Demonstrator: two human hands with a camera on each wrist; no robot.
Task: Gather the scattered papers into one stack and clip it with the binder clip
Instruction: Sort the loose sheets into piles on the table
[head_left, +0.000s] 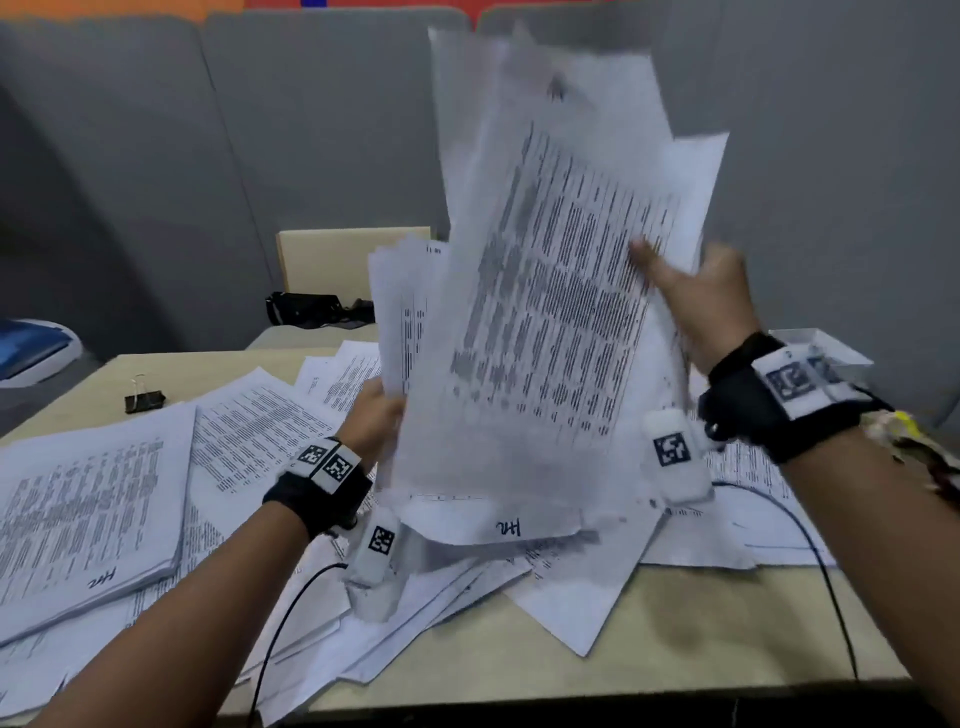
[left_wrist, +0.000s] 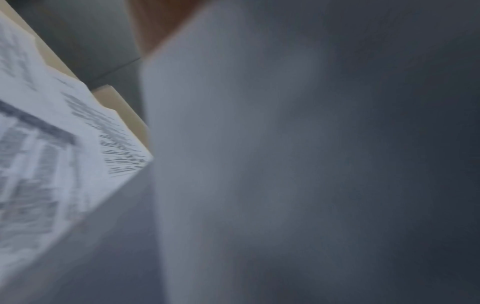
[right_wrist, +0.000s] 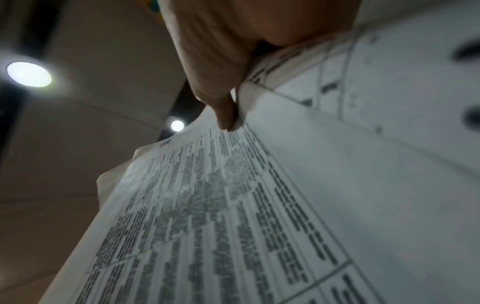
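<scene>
A loose bundle of printed papers (head_left: 545, 291) stands upright above the table, its sheets fanned and uneven. My left hand (head_left: 376, 415) grips its lower left edge. My right hand (head_left: 696, 296) pinches its right edge, thumb on the front sheet. In the right wrist view the thumb (right_wrist: 223, 115) presses on the printed papers (right_wrist: 207, 216). The left wrist view is mostly filled by a blurred sheet of the papers (left_wrist: 259, 164). More papers (head_left: 93, 499) lie scattered over the table. The black binder clip (head_left: 144, 399) sits on the table at the far left.
The beige table (head_left: 675, 639) carries a neater pile at the left and loose sheets in the middle and right. A clear plastic box (head_left: 831, 351) sits at the far right edge. A chair with a black bag (head_left: 306, 306) stands behind the table. Cables (head_left: 810, 545) trail from my wrists.
</scene>
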